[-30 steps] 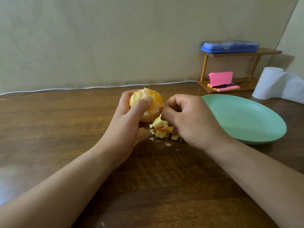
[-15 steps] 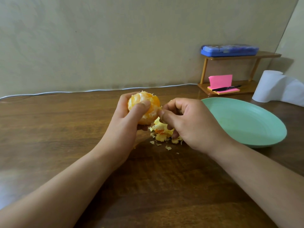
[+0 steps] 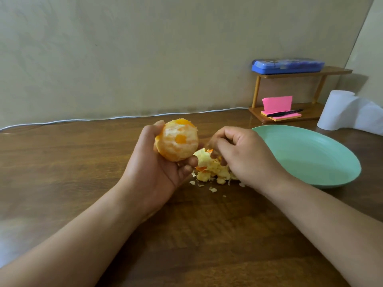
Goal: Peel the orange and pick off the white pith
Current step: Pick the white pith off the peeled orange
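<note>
Head view, left hand (image 3: 153,175): I see fingers wrapped round the orange (image 3: 177,141).
Right hand (image 3: 244,158): curled over peel pile (image 3: 209,168); contents I cannot tell.

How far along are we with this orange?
Done: the rind looks off, heaped in a peel pile beside the plate. In hand: the left hand grips the orange; the right hand curls its fingers over the pile, any scrap pinched there too blurred to tell. Left: white pith covers most of the fruit.
</note>
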{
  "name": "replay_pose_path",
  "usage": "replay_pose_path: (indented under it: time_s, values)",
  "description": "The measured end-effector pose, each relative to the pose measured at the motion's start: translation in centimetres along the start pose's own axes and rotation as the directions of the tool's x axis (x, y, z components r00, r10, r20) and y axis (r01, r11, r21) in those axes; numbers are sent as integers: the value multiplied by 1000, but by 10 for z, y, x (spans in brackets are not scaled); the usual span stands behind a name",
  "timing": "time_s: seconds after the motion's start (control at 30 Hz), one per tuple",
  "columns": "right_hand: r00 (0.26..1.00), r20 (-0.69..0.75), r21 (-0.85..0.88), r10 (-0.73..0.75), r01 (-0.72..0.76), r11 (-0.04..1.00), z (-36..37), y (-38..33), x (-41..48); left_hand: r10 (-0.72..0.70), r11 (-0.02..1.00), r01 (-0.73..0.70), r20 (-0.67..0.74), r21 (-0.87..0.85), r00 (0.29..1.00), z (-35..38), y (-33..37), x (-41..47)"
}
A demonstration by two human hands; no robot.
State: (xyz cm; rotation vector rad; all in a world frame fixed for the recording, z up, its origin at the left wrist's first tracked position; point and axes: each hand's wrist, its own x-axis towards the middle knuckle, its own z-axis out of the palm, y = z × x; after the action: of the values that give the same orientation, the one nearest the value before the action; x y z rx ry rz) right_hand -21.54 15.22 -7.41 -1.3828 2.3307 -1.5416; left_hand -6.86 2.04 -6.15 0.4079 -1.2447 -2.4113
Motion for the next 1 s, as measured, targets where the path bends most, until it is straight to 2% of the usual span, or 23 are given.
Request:
replay_pose_path:
  time_s: [0.07, 0.23, 0.4, 0.5, 0.67, 0.87, 1.0]
  values:
    - [1000, 3, -46, -13, 13, 999, -5, 1, 1, -63, 996, 64, 26, -62, 998, -3, 4, 0]
    - [995, 50, -98, -81, 86, 992, -6, -3, -2, -118, 986, 123, 47, -112, 992, -6, 3, 1]
    - [998, 44, -171, -52, 59, 983, -5, -5, -4, -159, 982, 161, 31, -98, 987, -6, 2, 1]
    - [993, 43, -197, -110, 116, 974, -4, -7, -5, -151, 987, 152, 6, -58, 988, -7, 1, 4]
    - [988, 26, -50, -155, 156, 987, 1, -17, -12, -160, 987, 160, -7, -13, 987, -6, -2, 3]
    - [988, -42, -24, -148, 147, 989, 2, -17, -11, -146, 988, 144, 37, 52, 989, -2, -2, 0]
    - [987, -36, -11, -158, 157, 987, -4, -20, -10, -143, 985, 139, 33, 99, 989, -1, 0, 0]
